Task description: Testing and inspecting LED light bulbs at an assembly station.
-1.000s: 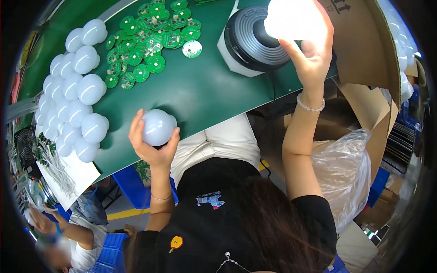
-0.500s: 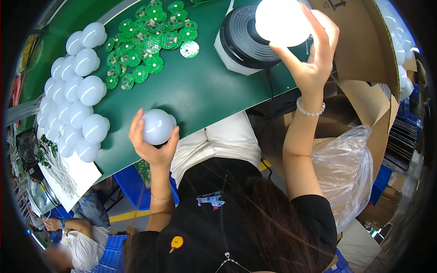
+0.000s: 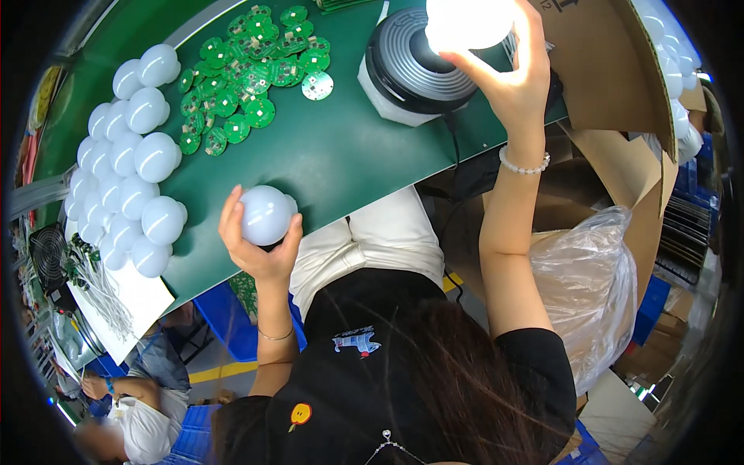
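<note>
My right hand (image 3: 518, 74) grips a brightly lit round light bulb (image 3: 469, 22), raised above a black ringed round device (image 3: 418, 66) that rests on a white base. The bulb's glare hides its details, and the top of the picture cuts it off. Near the table's front edge, my left hand (image 3: 263, 246) has its thumb and fingers around an unlit white bulb (image 3: 266, 215). To the left stand several white bulbs (image 3: 155, 157) in close rows. Farther back lies a loose heap of round green circuit boards (image 3: 248, 74), with a paler board (image 3: 317, 86) at its right edge.
At the right is an open cardboard box (image 3: 612, 74), with a clear plastic bag (image 3: 585, 287) below it. A black cable (image 3: 455, 143) runs off the green table (image 3: 333, 147). White wires (image 3: 112, 306) lie on a sheet at the left, near another person (image 3: 147, 418).
My right hand has moved slightly up and left with the lit bulb, uncovering more of the ringed device. The left hand and its bulb have hardly moved.
</note>
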A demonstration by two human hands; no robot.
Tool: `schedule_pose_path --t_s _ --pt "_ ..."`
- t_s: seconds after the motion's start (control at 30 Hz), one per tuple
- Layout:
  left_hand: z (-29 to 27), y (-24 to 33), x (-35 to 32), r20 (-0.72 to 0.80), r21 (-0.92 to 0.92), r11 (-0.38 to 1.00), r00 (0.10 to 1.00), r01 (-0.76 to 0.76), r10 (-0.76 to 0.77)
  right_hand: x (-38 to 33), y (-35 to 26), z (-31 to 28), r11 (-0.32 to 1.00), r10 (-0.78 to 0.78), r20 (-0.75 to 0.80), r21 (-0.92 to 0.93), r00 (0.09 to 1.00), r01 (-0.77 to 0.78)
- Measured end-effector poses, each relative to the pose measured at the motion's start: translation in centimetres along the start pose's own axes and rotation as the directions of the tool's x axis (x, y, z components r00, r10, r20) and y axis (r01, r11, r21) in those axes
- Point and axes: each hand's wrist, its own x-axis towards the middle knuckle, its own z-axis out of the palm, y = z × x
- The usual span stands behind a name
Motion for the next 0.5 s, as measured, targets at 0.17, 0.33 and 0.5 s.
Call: schedule_pose_path --t_s 0.17,0.33,0.5 --pt "-0.2 0.0 -0.2 -0.006 0.016 1.0 1.0 0.01 -0.01 -0.6 -0.8 -0.4 0.999 0.016 0.026 -0.049 1.0 -0.015" --pt "-0.1 0.1 0.0 0.004 -0.005 1.0 1.0 -0.001 0.001 -0.7 -0.7 -1.0 0.97 -0.159 0.002 -0.184 0.987 0.157" --pt "-0.1 0.0 0.0 0.002 -0.001 1.0 1.0 -0.011 0.011 0.8 -0.4 0.2 0.947 -0.24 0.036 -0.211 0.97 0.242"
